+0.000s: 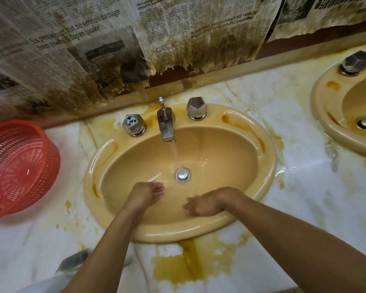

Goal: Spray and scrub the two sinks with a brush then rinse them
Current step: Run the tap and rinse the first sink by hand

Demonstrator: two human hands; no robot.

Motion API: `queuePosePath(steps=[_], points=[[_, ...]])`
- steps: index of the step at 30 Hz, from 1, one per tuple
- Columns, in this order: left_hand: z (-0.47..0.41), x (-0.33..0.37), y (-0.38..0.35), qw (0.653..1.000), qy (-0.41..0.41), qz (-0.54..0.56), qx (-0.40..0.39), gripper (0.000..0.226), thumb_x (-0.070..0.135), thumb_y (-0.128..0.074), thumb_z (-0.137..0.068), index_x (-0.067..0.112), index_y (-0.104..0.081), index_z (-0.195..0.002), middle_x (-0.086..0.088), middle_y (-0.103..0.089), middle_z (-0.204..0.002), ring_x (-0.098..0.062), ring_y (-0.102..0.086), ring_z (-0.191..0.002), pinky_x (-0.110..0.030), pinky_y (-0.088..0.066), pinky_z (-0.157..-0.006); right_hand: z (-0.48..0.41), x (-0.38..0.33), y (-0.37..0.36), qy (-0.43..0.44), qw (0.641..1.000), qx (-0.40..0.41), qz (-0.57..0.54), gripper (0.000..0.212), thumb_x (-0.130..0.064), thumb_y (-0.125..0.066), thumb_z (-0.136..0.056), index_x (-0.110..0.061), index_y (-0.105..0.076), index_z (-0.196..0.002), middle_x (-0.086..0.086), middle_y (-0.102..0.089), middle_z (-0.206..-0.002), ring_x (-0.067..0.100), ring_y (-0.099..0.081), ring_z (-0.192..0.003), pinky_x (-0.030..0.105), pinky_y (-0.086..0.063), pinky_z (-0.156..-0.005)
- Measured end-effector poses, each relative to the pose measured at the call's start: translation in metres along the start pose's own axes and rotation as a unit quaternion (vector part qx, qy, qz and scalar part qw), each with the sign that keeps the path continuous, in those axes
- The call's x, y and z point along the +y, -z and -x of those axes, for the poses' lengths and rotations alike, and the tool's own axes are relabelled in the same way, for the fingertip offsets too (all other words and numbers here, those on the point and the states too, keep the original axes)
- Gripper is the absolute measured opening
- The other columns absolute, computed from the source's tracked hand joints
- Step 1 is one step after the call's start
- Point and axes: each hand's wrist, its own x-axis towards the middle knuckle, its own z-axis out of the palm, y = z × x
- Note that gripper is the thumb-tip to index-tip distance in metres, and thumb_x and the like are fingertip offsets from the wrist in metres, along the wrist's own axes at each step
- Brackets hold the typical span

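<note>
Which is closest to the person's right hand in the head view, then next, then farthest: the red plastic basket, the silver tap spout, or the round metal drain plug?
1. Round metal drain plug, in the yellow sink just beyond the right hand.
2. Silver tap spout, at its back rim.
3. Red plastic basket, far left on the white marble counter.

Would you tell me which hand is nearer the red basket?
Left. The left hand is in the sink on the side toward the red basket; the right hand is farther right.
</note>
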Motion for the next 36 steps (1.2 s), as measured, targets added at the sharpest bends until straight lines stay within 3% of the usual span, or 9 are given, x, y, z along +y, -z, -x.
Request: queuePosePath(steps=[3, 8, 10, 15, 18, 20, 23, 29, 36], points=[[-0.006, -0.011, 0.019, 0.995, -0.002, 0.097, 0.034, 0.026, 0.011, -0.045, -0.106, 0.0, -0.069, -0.105, -0.022, -0.072, -0.116, -0.026, -0.069, -0.103, -0.029, -0.053, -0.085, 0.011, 0.004, -0.009, 0.009, 0.997, -0.015, -0.074, 0.079, -0.08, -0.012, -0.084, -0.05, -0.016, -0.157, -0.023, -0.007, -0.168, 0.014, -0.011, -0.156, 0.047, -0.008, -0.126], [-0.009, -0.01, 0.013, 0.984, -0.025, 0.172, 0.026, 0.029, 0.012, -0.042, -0.108, 0.003, -0.069, -0.103, -0.016, -0.074, -0.109, -0.021, -0.073, -0.099, -0.029, -0.055, -0.082, 0.045, 0.044, 0.0, -0.112, 0.992, 0.051, 0.037, 0.054, -0.052, -0.014, -0.105, -0.041, -0.028, -0.156, -0.006, -0.013, -0.17, 0.024, -0.017, -0.155, 0.052, -0.014, -0.123], [-0.01, -0.012, 0.008, 0.986, -0.017, 0.165, 0.02, 0.028, 0.012, -0.043, -0.107, 0.003, -0.069, -0.103, -0.016, -0.074, -0.109, -0.022, -0.073, -0.1, -0.03, -0.055, -0.082, 0.048, 0.033, 0.0, -0.104, 0.992, 0.025, 0.07, 0.055, -0.053, -0.012, -0.104, -0.041, -0.025, -0.157, -0.006, -0.008, -0.171, 0.025, -0.013, -0.157, 0.055, -0.012, -0.123], [-0.014, -0.012, 0.004, 0.992, 0.015, 0.126, 0.002, 0.025, 0.016, -0.046, -0.105, 0.009, -0.07, -0.108, -0.012, -0.075, -0.112, -0.025, -0.072, -0.105, -0.039, -0.054, -0.093, 0.064, -0.01, -0.011, -0.005, 0.999, 0.039, -0.035, 0.06, -0.069, -0.01, -0.101, -0.05, -0.023, -0.156, -0.024, -0.019, -0.165, 0.013, -0.021, -0.153, 0.041, -0.016, -0.123], [-0.013, -0.011, 0.007, 0.993, 0.015, 0.115, -0.004, 0.026, 0.02, -0.046, -0.106, 0.016, -0.071, -0.113, -0.009, -0.075, -0.113, -0.026, -0.072, -0.107, -0.038, -0.052, -0.09, 0.08, 0.028, -0.004, -0.075, 0.994, 0.072, 0.035, 0.06, -0.064, -0.011, -0.1, -0.047, -0.034, -0.153, -0.019, -0.031, -0.163, 0.016, -0.029, -0.15, 0.043, -0.022, -0.12], [-0.01, -0.01, 0.006, 0.993, 0.007, 0.116, -0.011, 0.027, 0.023, -0.047, -0.106, 0.018, -0.072, -0.115, -0.008, -0.075, -0.114, -0.026, -0.072, -0.107, -0.039, -0.052, -0.091, 0.092, 0.062, 0.004, -0.146, 0.976, 0.117, 0.111, 0.062, -0.055, -0.009, -0.101, -0.037, -0.04, -0.152, -0.013, -0.033, -0.163, 0.013, -0.024, -0.153, 0.044, -0.014, -0.123], [-0.01, -0.007, 0.002, 0.99, 0.015, 0.138, -0.033, 0.028, 0.025, -0.048, -0.106, 0.017, -0.072, -0.117, -0.006, -0.076, -0.116, -0.025, -0.072, -0.109, -0.04, -0.05, -0.097, 0.097, 0.079, 0.006, -0.146, 0.965, 0.129, 0.176, 0.062, -0.049, -0.008, -0.104, -0.031, -0.036, -0.155, -0.013, -0.028, -0.165, 0.008, -0.013, -0.155, 0.042, -0.002, -0.125], [-0.017, 0.024, -0.026, 0.918, 0.121, 0.355, -0.132, 0.037, 0.024, -0.043, -0.107, 0.0, -0.064, -0.125, -0.018, -0.072, -0.123, -0.031, -0.065, -0.118, -0.043, -0.05, -0.101, 0.089, 0.081, -0.005, -0.145, 0.956, 0.188, 0.169, 0.06, -0.048, -0.01, -0.103, -0.034, -0.051, -0.145, -0.009, -0.039, -0.161, 0.005, -0.02, -0.153, 0.042, -0.003, -0.124], [-0.032, 0.084, -0.058, 0.911, 0.128, 0.374, -0.114, 0.032, 0.022, -0.041, -0.105, 0.01, -0.066, -0.09, -0.006, -0.06, -0.072, -0.018, -0.054, -0.068, -0.029, -0.049, -0.068, 0.086, 0.081, -0.006, -0.141, 0.955, 0.205, 0.163, 0.062, -0.048, -0.01, -0.1, -0.038, -0.053, -0.143, -0.013, -0.042, -0.158, 0.005, -0.023, -0.152, 0.042, -0.003, -0.124]])
